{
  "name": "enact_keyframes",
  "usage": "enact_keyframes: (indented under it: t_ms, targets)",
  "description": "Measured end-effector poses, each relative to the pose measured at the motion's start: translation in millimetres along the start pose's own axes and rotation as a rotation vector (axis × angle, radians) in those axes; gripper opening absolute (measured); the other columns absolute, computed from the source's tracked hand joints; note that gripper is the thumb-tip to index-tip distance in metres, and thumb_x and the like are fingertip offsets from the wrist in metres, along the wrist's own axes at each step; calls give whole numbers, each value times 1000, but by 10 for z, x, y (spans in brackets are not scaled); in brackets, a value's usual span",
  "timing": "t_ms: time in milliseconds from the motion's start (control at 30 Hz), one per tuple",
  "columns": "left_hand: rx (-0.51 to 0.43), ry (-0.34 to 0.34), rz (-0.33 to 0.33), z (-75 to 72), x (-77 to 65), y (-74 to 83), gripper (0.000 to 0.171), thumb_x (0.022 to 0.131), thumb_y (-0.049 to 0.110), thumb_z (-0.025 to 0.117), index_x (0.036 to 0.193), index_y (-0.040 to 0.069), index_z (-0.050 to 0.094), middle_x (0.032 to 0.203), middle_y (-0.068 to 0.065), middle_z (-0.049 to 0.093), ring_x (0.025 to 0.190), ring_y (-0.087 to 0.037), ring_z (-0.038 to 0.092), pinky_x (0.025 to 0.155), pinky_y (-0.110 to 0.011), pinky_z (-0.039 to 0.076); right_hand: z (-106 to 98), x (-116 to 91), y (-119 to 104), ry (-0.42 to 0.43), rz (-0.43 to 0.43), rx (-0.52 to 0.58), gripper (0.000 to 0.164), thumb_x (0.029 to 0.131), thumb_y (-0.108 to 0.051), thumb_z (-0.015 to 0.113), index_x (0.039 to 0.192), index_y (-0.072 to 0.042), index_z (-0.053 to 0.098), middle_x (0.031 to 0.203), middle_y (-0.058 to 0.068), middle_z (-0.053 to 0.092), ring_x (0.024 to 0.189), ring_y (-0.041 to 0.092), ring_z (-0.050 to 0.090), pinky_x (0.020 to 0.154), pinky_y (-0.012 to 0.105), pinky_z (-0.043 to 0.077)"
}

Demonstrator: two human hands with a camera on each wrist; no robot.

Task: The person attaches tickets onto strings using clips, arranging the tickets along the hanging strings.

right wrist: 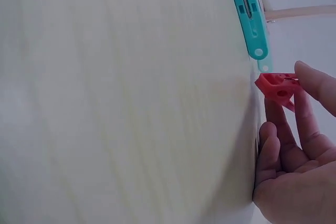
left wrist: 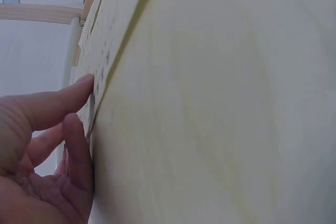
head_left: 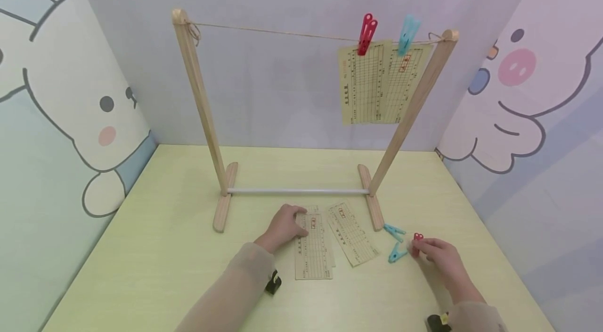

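My left hand (head_left: 282, 228) rests at the left edge of a stack of printed paper slips (head_left: 313, 253), thumb and finger spread apart on the paper. In the left wrist view a fingertip (left wrist: 86, 81) touches the slip's edge. At the right, my right hand (head_left: 443, 261) pinches a red clothespin (right wrist: 278, 86) between thumb and fingers, just above the table. Two blue clothespins (head_left: 397, 253) lie beside it. Another slip (head_left: 353, 235) lies slanted between the stack and the clothespins.
A wooden rack (head_left: 202, 96) stands behind the hands, with a string (head_left: 273, 32) across its top and a white bar (head_left: 297, 191) below. Two slips (head_left: 363, 91) hang at its right, under a red clothespin (head_left: 366, 33) and a blue clothespin (head_left: 407, 34).
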State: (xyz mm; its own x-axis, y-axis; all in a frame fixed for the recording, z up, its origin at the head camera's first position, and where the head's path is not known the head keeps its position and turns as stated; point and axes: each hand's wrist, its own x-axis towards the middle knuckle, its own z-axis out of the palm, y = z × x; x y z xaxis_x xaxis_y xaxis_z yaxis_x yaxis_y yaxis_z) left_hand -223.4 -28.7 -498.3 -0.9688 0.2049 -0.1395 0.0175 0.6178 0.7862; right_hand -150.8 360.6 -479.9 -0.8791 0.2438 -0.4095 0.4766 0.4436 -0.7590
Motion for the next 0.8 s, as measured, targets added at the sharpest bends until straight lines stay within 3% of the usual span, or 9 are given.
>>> enact_keyframes:
  t_ms: [233, 333, 467, 567, 700, 800]
  targets:
    - [-39, -24, -23, -11, -6, 10, 66, 66, 12, 80, 126, 16, 54, 125, -11, 54, 112, -27, 51, 96, -45, 41, -20, -25, -15, 10, -1, 62, 56, 83, -44, 66, 120, -4, 55, 96, -9, 64, 97, 16, 50, 80, 29, 42]
    - [-71, -33, -41, -12, -4, 9, 72, 66, 11, 80, 131, 17, 49, 121, -10, 56, 104, -24, 54, 91, -41, 44, -18, -31, -15, 17, -18, 119, 63, 82, -39, 68, 129, -3, 47, 88, -16, 64, 89, 9, 52, 77, 23, 45]
    - [-95, -45, -53, -24, -16, 10, 70, 68, 11, 79, 130, 16, 48, 102, -8, 59, 88, -20, 56, 78, -37, 48, -18, -25, -4, -3, -32, 155, 70, 84, -35, 67, 140, -5, 36, 86, -18, 65, 85, 4, 54, 76, 21, 45]
    - [-83, -52, -43, -34, -32, 10, 59, 70, 13, 77, 124, 12, 53, 96, -5, 59, 81, -17, 55, 73, -34, 48, -20, -21, -2, -18, -22, 143, 72, 85, -36, 67, 141, -4, 35, 88, -17, 66, 87, 4, 53, 78, 22, 43]
    - [-73, -82, -17, -52, -46, 12, 25, 78, 20, 72, 96, 6, 62, 85, -4, 62, 71, -15, 56, 64, -31, 48, -28, -24, -11, -22, -4, 138, 70, 85, -40, 65, 140, -5, 38, 89, -19, 66, 89, 5, 52, 79, 22, 43]
    - [-108, -119, -5, -70, -51, 28, 19, 83, 25, 68, 79, 8, 60, 74, -5, 60, 63, -16, 56, 55, -28, 47, -41, -25, -16, -27, -15, 172, 68, 86, -38, 65, 139, -4, 39, 90, -19, 66, 88, 3, 55, 78, 22, 44]
